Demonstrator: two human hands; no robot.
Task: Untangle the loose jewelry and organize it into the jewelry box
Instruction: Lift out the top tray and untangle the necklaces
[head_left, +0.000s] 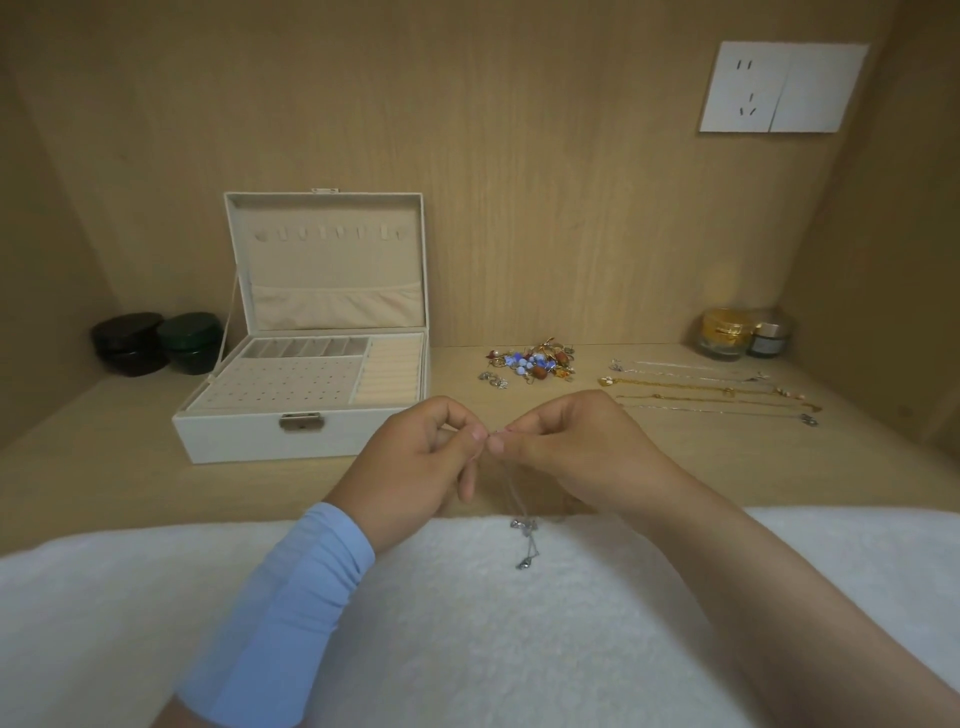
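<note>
Your left hand (415, 452) and right hand (566, 447) are fingertip to fingertip, both pinching a thin silver chain (522, 525); its free end hangs below them onto the white cloth (467, 649); the box (260, 436) sits open on the table (104, 467), left of and beyond your left hand; bead pile (535, 361) just beyond both hands; necklaces (717, 395) lie straight, beyond and right of your right hand; dark jars (156, 343) far left of the box.
</note>
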